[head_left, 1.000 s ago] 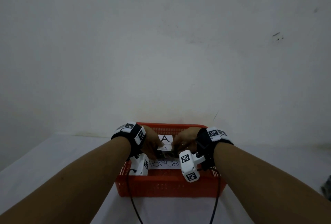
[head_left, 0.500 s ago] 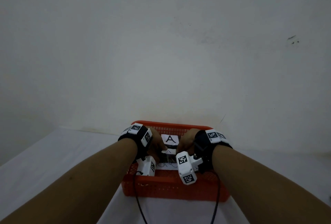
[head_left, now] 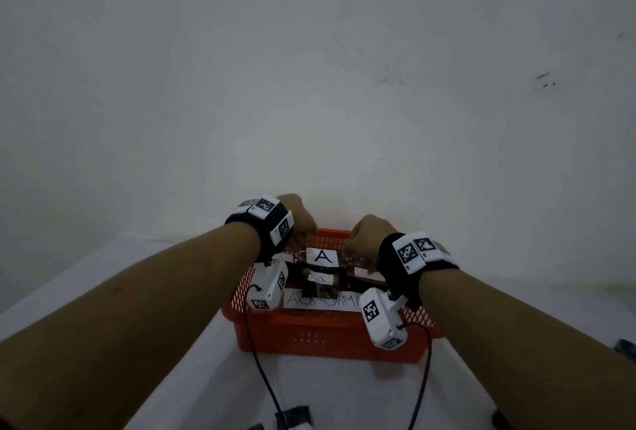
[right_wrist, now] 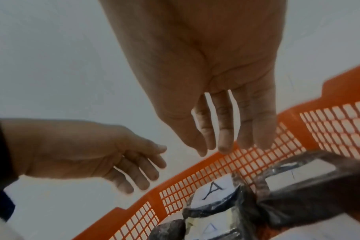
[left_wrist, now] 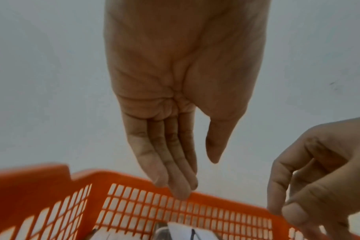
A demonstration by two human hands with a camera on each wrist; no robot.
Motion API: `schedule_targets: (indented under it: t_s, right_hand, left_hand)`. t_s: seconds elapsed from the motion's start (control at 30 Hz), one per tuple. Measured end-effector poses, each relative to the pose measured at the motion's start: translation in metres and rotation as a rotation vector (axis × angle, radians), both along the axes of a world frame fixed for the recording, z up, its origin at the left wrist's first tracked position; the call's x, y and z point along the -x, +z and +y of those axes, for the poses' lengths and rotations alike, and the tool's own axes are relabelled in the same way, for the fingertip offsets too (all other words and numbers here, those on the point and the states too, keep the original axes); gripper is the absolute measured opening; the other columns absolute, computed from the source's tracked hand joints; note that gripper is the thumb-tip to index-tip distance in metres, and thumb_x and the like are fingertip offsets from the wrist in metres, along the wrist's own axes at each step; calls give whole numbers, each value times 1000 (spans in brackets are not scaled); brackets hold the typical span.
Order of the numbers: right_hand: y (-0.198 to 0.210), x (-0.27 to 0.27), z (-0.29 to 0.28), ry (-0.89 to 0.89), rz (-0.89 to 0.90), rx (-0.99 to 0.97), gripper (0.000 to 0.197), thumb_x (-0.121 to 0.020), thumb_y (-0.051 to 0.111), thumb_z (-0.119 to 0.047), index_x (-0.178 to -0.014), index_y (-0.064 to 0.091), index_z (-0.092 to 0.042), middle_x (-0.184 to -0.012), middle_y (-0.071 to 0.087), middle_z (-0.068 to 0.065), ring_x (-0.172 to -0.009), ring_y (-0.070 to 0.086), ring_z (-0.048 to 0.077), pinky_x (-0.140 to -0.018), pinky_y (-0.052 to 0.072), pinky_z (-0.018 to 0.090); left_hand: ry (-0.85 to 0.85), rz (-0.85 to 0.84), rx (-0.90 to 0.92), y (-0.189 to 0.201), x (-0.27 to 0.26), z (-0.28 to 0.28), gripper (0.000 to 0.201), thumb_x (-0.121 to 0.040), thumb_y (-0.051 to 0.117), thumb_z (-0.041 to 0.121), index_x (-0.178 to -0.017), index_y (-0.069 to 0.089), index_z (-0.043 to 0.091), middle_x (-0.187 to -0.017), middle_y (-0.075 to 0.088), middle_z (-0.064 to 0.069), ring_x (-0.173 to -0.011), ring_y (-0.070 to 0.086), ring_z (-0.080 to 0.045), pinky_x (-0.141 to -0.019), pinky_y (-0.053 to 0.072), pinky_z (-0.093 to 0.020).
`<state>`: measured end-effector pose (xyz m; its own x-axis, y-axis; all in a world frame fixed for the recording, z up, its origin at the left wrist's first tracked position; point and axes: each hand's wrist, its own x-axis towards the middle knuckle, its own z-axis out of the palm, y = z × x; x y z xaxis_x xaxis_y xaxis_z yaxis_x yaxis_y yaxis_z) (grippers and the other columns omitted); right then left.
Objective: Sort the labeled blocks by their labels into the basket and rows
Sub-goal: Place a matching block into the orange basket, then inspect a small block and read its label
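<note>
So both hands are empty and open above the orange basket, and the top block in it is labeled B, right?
Almost: the label is A, not B. The right wrist view shows the top block marked A in the orange basket; the left hand and right hand are open and empty.

Both forearms are bare, and each wrist wears a wide black strap point(head_left: 272, 233) carrying white square tiles printed with black-and-white fiducial markers point(head_left: 407, 253). Under each wrist hangs a white boxy camera housing, the left one point(head_left: 272, 286) and the right one point(head_left: 382, 321), both stamped with the same kind of marker on their faces. A thin black cable point(head_left: 265, 381) trails from the left housing toward the person, and a second black cable point(head_left: 421, 385) runs from the right housing.
</note>
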<state>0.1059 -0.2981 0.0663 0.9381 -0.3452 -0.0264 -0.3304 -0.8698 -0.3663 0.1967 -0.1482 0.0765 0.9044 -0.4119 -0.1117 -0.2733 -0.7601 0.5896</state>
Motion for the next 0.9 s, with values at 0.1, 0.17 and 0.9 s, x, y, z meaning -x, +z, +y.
schedule_targets:
  t_s: [0.1, 0.17, 0.9]
  right_hand:
    - [17, 32, 2, 76, -104, 49, 24, -91, 72, -24, -99, 80, -3, -101, 77, 13, -94, 73, 28, -82, 61, 39]
    - [22, 54, 5, 105, -134, 50, 22, -91, 71, -27, -100, 79, -9, -103, 76, 9, -94, 70, 23, -81, 58, 33]
    - [-63, 240, 110, 365, 14, -128, 73, -83, 81, -41, -147, 51, -21, -144, 56, -1, -127, 55, 16, -93, 42, 23]
  left_hand:
    - [-87, -181, 21, 29, 26, 9, 29, -96, 72, 28, -89, 80, 1, -84, 80, -9, -75, 78, -20, -74, 65, -34]
    - [-143, -276, -3, 37, 46, 18, 30, -96, 71, 33, -93, 83, 5, -89, 81, -4, -83, 77, -19, -81, 64, -34]
    - [-293, -196, -362, -69, 241, 138, 65, -92, 72, 49, -145, 56, 14, -143, 61, -2, -124, 60, -17, -97, 48, -24]
